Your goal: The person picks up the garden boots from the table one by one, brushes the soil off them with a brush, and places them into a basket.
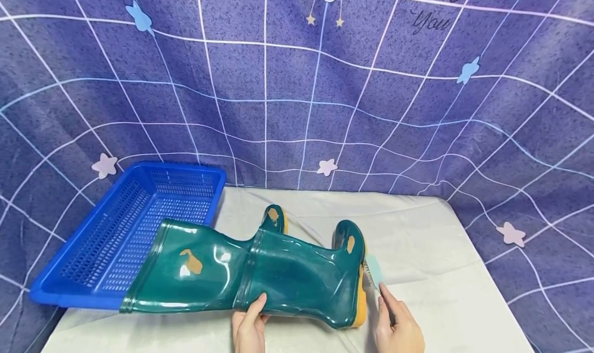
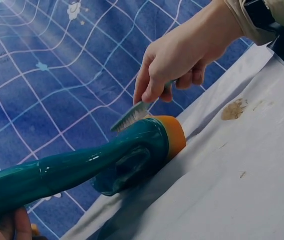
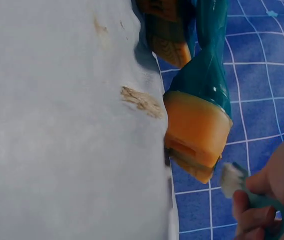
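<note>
A green rubber boot (image 1: pixel 297 278) with a yellow-orange sole (image 1: pixel 361 299) lies on its side, its sole facing right. My left hand (image 1: pixel 249 326) grips its shaft near the top opening, thumb on the upper side. In my right hand (image 1: pixel 400 322) is a pale teal scrub brush (image 1: pixel 374 271), its bristles facing the sole at the arch; whether they touch is hard to tell. A second green boot (image 1: pixel 195 265) lies to the left, partly behind the first, its shaft over the basket's edge. Tan patches mark both boots.
A blue plastic basket (image 1: pixel 213 175) stands at the left. White cloth (image 1: pixel 417 224) covers the table, with a brown dirt smear (image 3: pixel 140 101) below the boots. Behind hangs a purple-blue grid-patterned curtain (image 1: pixel 287 116).
</note>
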The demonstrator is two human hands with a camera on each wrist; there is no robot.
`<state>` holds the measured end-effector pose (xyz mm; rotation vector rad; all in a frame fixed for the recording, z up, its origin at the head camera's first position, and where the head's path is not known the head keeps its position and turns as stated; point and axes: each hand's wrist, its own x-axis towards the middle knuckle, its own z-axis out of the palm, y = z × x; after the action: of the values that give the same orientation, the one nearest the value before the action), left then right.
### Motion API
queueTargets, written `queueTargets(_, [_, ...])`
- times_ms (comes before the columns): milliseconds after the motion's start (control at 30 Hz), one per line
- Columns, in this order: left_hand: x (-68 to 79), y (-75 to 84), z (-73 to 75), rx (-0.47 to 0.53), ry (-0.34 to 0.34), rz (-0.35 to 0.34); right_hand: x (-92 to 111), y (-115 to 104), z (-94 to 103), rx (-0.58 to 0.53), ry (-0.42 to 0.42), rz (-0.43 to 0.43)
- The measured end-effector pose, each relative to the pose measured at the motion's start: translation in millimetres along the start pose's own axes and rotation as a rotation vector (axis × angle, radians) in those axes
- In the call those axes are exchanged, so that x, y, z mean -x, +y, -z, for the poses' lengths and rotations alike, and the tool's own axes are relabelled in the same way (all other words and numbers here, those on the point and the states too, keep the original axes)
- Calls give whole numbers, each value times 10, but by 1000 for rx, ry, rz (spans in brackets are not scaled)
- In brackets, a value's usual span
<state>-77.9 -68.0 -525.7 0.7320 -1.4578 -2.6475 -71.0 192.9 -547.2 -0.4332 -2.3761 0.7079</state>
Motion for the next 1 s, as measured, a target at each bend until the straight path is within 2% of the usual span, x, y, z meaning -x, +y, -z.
queueTargets(100, [-1,0,7,2,3,1,0,4,-6,-54,9,75])
queueTargets(200, [7,-1,9,3,7,-4,-1,26,-15,-56,-23,120])
queueTargets(267, [11,-3,7,5,4,-9,-12,49,-9,-19,-35,104])
queueTargets(367, [14,-6,4,12,7,-19,-41,81,16,40,-28,21])
queueTargets(467, [17,-4,7,13,12,-23,-65,96,37,34,-2,-15])
queueTargets(533, [17,1,10,13,16,-19,-71,92,37,-12,6,16])
queueTargets(600, [13,2,14,11,13,-16,-67,84,26,-75,11,87])
queueTargets(667, [7,3,15,15,10,-13,-58,76,13,-140,-15,174])
queueTargets(733, [5,4,15,19,8,-12,-41,71,4,-143,-54,207])
queueTargets(800, [9,7,13,17,4,-9,-33,73,5,-103,-82,190])
queueTargets(867, [16,10,13,10,4,-9,-32,73,15,-39,-93,132])
queueTargets(933, [21,13,13,3,5,-8,-39,69,30,11,-79,80])
queueTargets(1000, [21,16,13,-2,2,-8,-47,61,41,10,-62,65])
